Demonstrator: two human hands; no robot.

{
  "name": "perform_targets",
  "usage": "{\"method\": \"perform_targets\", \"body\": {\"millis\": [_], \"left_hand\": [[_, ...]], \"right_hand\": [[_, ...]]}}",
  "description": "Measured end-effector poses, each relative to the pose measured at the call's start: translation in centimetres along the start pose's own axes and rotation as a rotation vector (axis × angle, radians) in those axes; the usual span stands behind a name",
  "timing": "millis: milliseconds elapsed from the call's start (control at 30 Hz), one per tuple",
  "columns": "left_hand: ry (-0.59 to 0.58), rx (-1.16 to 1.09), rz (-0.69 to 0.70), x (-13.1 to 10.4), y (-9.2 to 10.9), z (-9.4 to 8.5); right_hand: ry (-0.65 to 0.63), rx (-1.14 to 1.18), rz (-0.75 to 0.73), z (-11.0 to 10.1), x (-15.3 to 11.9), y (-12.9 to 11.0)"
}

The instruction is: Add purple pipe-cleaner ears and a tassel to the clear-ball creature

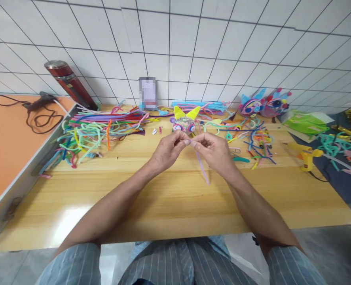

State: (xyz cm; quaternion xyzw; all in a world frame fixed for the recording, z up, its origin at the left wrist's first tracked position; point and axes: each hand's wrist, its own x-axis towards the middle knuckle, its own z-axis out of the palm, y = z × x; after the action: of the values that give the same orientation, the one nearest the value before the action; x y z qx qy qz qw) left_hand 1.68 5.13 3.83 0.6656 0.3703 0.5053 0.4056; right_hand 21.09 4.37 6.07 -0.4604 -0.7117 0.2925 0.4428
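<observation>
Both hands meet near the middle of the table, fingertips pinched together. My left hand [169, 150] holds one end of a purple pipe cleaner [203, 168], and my right hand [212, 149] pinches it just beside. Its long tail hangs down and to the right below the fingers. Right behind the fingertips stands a round, clear figure [184, 120] with yellow pointed ears and pink and blue ringed eyes. The part of the pipe cleaner between the fingers is mostly hidden.
Pipe cleaners [86, 134] lie heaped at left, with loose pieces [260, 142] at right. A red flask [71, 85] leans near the wall. Farther right are a teal tool [241, 159], finished figures [251, 105], a green packet [306, 122] and a yellow glue gun [307, 156].
</observation>
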Motion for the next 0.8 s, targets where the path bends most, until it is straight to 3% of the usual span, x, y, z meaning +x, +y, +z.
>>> {"method": "perform_targets", "body": {"millis": [167, 333, 533, 667, 800], "left_hand": [[0.116, -0.259, -0.103, -0.6, -0.3, 1.8], [0.195, -0.427, -0.199, -1.0, -0.9, 2.8], [0.034, -0.169, -0.044, -0.3, -1.0, 1.6], [0.026, -0.023, -0.015, -0.1, -1.5, 0.9], [0.062, -0.024, 0.007, -0.3, -1.5, 1.1]], "right_hand": [[-0.008, 0.213, 0.110, 0.7, 0.1, 0.5], [-0.002, 0.250, 0.125, 1.1, 0.2, 0.7], [0.053, -0.120, -0.061, 0.6, 0.0, 0.9], [0.057, -0.281, -0.177, 0.3, 0.0, 0.6], [0.034, -0.242, -0.155, 0.2, 0.0, 0.4]]}}
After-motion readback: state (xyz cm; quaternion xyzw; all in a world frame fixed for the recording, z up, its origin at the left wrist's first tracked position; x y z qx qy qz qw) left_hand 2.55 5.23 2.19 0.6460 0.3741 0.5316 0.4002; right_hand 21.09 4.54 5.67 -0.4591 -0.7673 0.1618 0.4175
